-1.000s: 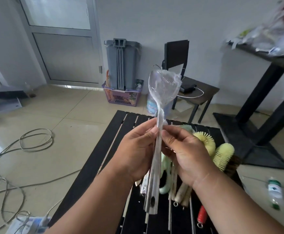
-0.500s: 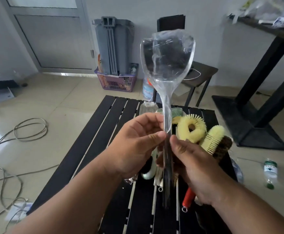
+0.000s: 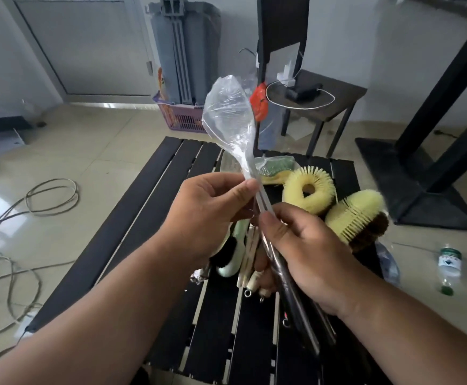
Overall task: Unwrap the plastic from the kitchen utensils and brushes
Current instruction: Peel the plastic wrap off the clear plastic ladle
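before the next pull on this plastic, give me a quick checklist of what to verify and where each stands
1. Left hand pinches the plastic wrap at its neck: ok.
2. Right hand grips the metal handles below the wrap: ok.
3. Wrap off the utensil head: not ok, the film covers the whole top.
4. Which utensil is inside: cannot tell, the crumpled film hides its shape.
5. Free room above the slatted table to pull the wrap upward: ok, nothing stands over it.
6. Other items out of the way: ok, the round yellow brush and the brush with the brown base lie on the table to the right, apart from the hands.
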